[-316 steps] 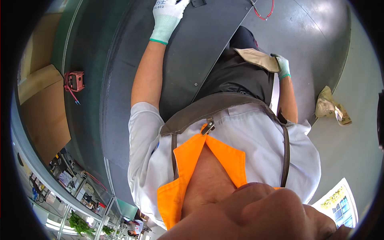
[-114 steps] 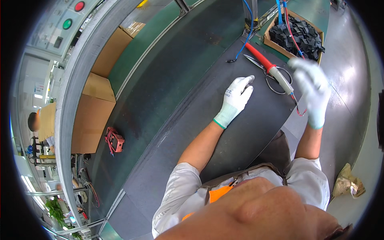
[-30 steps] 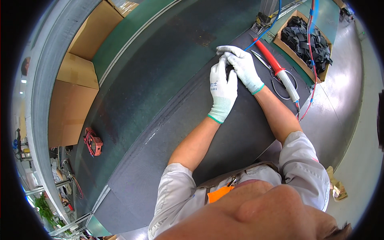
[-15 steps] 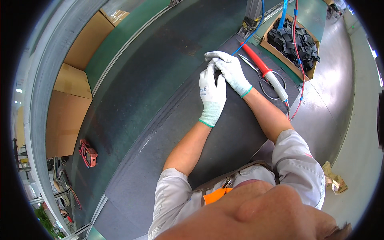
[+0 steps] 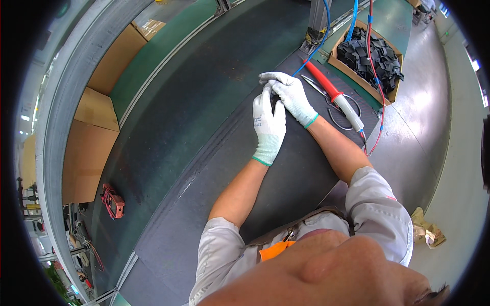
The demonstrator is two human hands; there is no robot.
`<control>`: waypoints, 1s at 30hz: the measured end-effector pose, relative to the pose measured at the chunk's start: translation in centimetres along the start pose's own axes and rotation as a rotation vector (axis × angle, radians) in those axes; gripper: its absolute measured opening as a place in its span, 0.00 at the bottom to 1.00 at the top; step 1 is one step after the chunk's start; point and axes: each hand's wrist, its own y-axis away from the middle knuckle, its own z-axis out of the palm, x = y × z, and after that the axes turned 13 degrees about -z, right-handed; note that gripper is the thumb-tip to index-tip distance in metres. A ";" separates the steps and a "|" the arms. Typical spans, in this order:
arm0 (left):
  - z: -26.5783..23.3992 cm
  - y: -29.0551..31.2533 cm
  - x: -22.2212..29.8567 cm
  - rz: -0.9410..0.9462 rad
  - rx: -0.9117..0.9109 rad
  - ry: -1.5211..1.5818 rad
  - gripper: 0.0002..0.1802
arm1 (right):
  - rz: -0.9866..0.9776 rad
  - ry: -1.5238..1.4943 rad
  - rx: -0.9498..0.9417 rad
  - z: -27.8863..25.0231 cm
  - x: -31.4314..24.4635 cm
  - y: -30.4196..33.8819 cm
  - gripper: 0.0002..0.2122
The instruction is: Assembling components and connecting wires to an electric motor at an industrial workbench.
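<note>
My left hand (image 5: 265, 115) and my right hand (image 5: 292, 96), both in white knit gloves with green cuffs, meet above the dark mat. Their fingertips are pressed together around a small dark gap. Something black seems to show there, but the fingers hide most of it and I cannot make out what it is. Right of my right hand lies a red-and-white wand-shaped tool (image 5: 332, 92) with a cable at its lower end. Partly under this tool is a pair of scissors (image 5: 314, 84), blades toward my hands.
At the far right, a cardboard box (image 5: 390, 95) holds many black flat pieces (image 5: 370, 55). Blue hoses and a red cable (image 5: 375, 76) hang beside a metal post (image 5: 317, 23). A red device with leads (image 5: 116, 205) lies left, near cardboard boxes (image 5: 84, 160). A curved metal frame (image 5: 48, 153) borders the left.
The view has shifted slightly, so the surroundings sit a little lower and some sideways. Both hands stay together in nearly the same pose.
</note>
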 end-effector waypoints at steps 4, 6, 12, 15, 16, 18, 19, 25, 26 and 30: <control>0.1 -0.1 0.1 -0.003 -0.005 -0.030 0.28 | -0.003 0.035 0.001 -0.2 0.3 -0.2 0.14; 0.0 -0.1 0.1 -0.004 -0.006 -0.028 0.28 | -0.017 0.008 -0.003 -0.2 0.4 -0.2 0.14; 0.2 -0.1 0.1 -0.012 -0.007 -0.001 0.28 | -0.016 0.044 -0.005 -0.3 0.4 -0.1 0.14; 0.1 -0.1 0.1 -0.018 -0.012 -0.012 0.28 | -0.010 0.035 -0.001 -0.1 0.0 0.0 0.14; 0.0 -0.1 0.1 -0.030 -0.023 -0.034 0.28 | -0.008 0.036 -0.002 -0.1 0.1 0.0 0.14; 0.1 0.0 0.1 -0.037 -0.027 -0.030 0.28 | 0.001 0.026 0.002 -0.2 0.2 0.0 0.14; 0.1 0.0 0.0 -0.043 -0.031 -0.027 0.28 | 0.001 0.027 0.002 -0.2 0.3 -0.1 0.14; 0.3 -0.1 0.0 -0.002 0.003 0.006 0.28 | 0.017 0.017 0.009 -0.3 0.4 -0.2 0.14; 0.2 -0.1 -0.1 -0.002 0.004 0.005 0.28 | 0.003 0.028 0.005 -0.3 0.4 -0.2 0.14; 0.4 -0.2 0.0 -0.007 -0.007 -0.007 0.27 | -0.026 0.041 -0.001 -0.5 0.7 -0.2 0.14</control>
